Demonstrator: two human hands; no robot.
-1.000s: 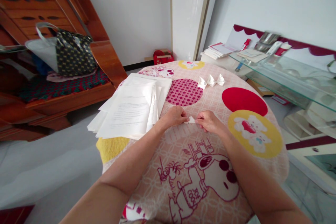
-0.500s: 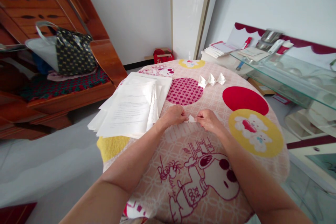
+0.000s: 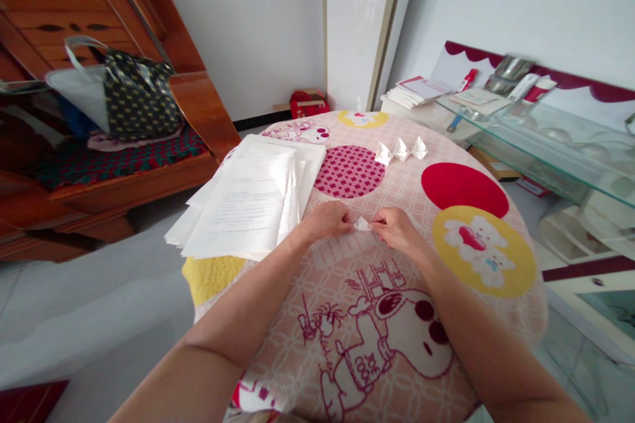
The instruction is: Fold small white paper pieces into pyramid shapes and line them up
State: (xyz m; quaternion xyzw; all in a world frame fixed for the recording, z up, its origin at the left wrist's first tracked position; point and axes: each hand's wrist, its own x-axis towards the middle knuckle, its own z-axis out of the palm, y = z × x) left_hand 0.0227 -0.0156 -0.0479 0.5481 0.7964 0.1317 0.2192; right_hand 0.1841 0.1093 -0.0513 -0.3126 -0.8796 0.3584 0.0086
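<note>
A small folded white paper piece lies on the round table's cartoon-print cloth, pinched from both sides. My left hand grips its left end with curled fingers. My right hand holds its right end the same way. The two hands almost touch over the paper, which is mostly hidden by my fingers. Three finished folded paper shapes stand in a row farther back on the cloth. A stack of white paper sheets lies to the left of my left hand.
A wooden bench with a patterned bag stands at the left. A glass shelf with books and metal cups runs along the right. A tall white appliance stands behind the table, a red item on the floor beside it.
Both hands stay on the small paper with only slight finger movement. The view has shifted a little downward.
</note>
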